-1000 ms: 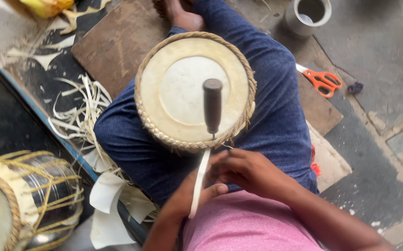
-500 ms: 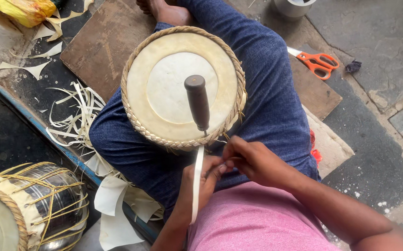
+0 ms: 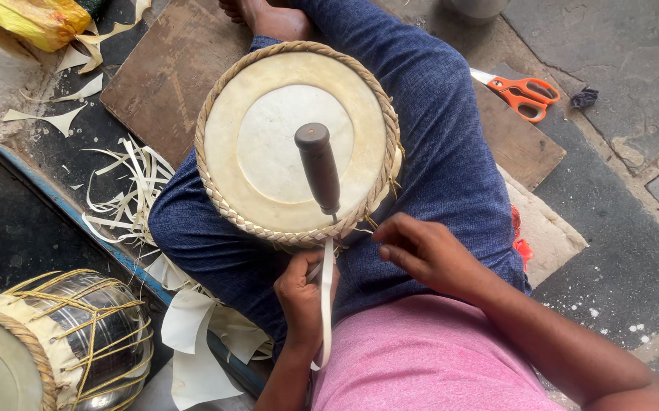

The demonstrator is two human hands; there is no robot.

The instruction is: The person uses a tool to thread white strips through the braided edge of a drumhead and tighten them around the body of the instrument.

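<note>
Left hand (image 3: 301, 293) grip closed on a pale hide strip (image 3: 326, 304) — strip runs from the drum head's (image 3: 295, 141) braided rim down past the wrist. Right hand (image 3: 428, 255) grip loose, fingers half curled at the rim, holding nothing. Drum head sits on the lap; dark-handled tool (image 3: 319, 167) stuck at its near edge. Orange scissors (image 3: 523, 93) on floor, finished drum (image 3: 48, 342) lower left.

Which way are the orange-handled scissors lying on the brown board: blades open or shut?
Shut, as far as shows. The orange-handled scissors lie flat on the brown board, one pale blade tip pointing left, with no second blade spread apart; the knee hides the very tip.
</note>
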